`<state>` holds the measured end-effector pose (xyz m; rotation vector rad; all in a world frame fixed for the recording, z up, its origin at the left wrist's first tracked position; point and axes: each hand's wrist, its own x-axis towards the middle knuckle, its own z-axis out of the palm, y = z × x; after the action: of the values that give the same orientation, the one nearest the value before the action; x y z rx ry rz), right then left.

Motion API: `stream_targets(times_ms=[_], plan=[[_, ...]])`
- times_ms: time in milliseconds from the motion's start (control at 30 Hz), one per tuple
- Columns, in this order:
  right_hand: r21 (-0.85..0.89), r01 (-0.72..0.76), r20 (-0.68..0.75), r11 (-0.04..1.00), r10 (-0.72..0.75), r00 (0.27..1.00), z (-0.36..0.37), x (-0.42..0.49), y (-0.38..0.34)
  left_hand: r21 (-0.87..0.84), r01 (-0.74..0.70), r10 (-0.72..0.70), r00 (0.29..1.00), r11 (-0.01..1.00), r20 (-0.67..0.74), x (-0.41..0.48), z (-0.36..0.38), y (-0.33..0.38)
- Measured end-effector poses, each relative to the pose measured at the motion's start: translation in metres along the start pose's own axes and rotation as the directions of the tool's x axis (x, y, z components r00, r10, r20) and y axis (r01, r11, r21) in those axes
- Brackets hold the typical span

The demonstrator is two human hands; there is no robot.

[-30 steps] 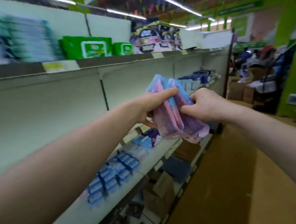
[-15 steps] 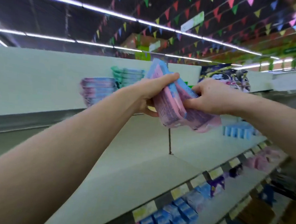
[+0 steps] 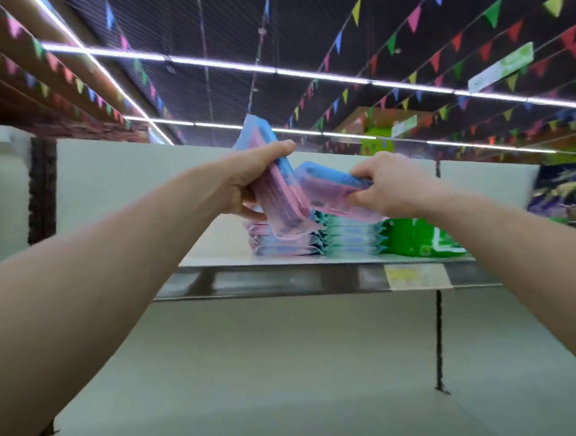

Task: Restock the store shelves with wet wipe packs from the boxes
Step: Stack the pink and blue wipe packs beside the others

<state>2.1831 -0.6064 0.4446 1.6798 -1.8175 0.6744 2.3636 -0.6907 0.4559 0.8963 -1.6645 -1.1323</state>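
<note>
Gripped a tilted bundle of pink-and-blue wipe packs in the left hand and pinched one more pack in the right hand, both just above the pink stack on the top shelf, beside teal packs and green packs.

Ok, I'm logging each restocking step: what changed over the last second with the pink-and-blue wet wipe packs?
Both hands rose to the top grey metal shelf. Their one bundle came apart: the left hand grips the tilted pink-and-blue plastic wipe packs, the right hand draws the flatter pink-and-blue packs rightward, by the shelved stacks. Unchanged: each hand grips packs; none let go.
</note>
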Motion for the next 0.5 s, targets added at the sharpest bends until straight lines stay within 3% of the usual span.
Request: stream_targets(times_ms=[367, 500], plan=[[0.081, 0.218, -0.179, 0.973, -0.201, 0.963, 0.066, 0.069, 0.002, 0.163, 0.034, 0.0, 0.979, 0.986, -0.204, 0.047, -0.021, -0.007], [-0.033, 0.277, -0.244, 0.96, -0.276, 0.93, 0.078, 0.094, 0.0, 0.196, 0.011, 0.033, 0.975, 0.981, -0.222, 0.066, -0.025, -0.004]])
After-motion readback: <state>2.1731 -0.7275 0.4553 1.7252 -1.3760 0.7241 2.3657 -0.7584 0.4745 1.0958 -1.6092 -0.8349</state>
